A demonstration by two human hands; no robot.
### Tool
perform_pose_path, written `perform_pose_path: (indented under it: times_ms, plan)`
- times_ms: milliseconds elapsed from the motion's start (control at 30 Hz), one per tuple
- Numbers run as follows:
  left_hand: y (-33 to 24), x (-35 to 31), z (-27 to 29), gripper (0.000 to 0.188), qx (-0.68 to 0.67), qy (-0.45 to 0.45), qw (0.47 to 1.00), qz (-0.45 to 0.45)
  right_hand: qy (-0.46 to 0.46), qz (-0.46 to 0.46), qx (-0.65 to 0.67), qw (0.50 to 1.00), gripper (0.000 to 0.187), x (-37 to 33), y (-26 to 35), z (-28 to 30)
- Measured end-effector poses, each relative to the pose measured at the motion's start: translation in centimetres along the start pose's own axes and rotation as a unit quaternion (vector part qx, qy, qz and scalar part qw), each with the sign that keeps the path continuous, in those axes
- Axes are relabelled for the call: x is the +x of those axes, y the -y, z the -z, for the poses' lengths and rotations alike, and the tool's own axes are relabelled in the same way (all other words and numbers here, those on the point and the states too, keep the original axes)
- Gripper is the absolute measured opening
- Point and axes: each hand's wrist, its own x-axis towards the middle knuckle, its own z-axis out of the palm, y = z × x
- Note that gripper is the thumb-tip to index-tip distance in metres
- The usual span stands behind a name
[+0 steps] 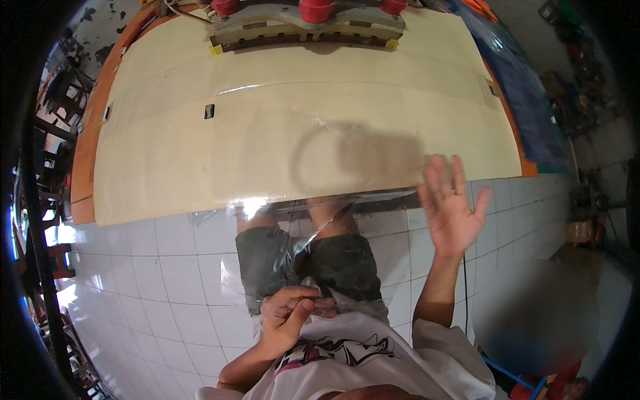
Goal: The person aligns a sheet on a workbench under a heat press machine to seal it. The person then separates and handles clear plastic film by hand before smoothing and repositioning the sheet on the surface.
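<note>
A clear plastic sheet (pixel 300 250) hangs off the front edge of the cream-coloured table top (pixel 167 153) and reaches down over my lap. My left hand (pixel 288 313) is close to my body, its fingers curled and thumb folded over, closed on the lower edge of the sheet. Raised beside the table's front edge on the right is my right hand (pixel 455 210), palm up, with fingers spread and nothing in them. How far the sheet stretches across the table is hard to make out; glare and faint creases show on it.
At the table's far side stands a metal machine bar (pixel 307 35) with red round fittings. A small black piece (pixel 209 111) lies on the table's left half. Blue plastic material (pixel 533 113) hangs along the right edge. White floor tiles (pixel 173 273) surround me; a blurred patch covers the lower right.
</note>
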Motion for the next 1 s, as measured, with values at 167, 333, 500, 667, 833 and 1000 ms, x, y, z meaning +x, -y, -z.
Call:
perform_pose_path:
  times_ms: [167,333,500,667,833,1000]
  plan:
    - [-0.2,0.6,-0.2,0.023,0.017,-0.029,0.999,-0.011,-0.092,0.198,-0.137,0.966,0.044,-3.3,6.5,3.8]
    - [-0.4,2.1,-0.6,0.022,-0.037,-0.014,0.999,-0.016,-0.28,0.214,-0.388,0.851,0.03,-8.7,9.4,10.5]
    - [-0.8,3.4,-1.4,0.024,-0.031,-0.003,0.999,-0.016,-0.385,0.037,-0.553,0.738,0.047,-8.4,3.8,7.2]
    - [-0.3,5.7,-2.9,0.025,-0.063,-0.005,0.998,-0.029,-0.049,-0.165,-0.483,0.859,0.089,-7.0,0.2,4.9]
    - [-0.7,6.9,-3.0,0.027,-0.045,0.008,0.997,-0.069,-0.123,-0.14,-0.524,0.831,0.049,-4.8,-2.7,0.8]
    - [-1.3,6.7,-2.0,0.023,-0.051,-0.03,0.996,-0.07,-0.225,-0.022,-0.562,0.795,0.025,-3.8,-3.2,-1.2]
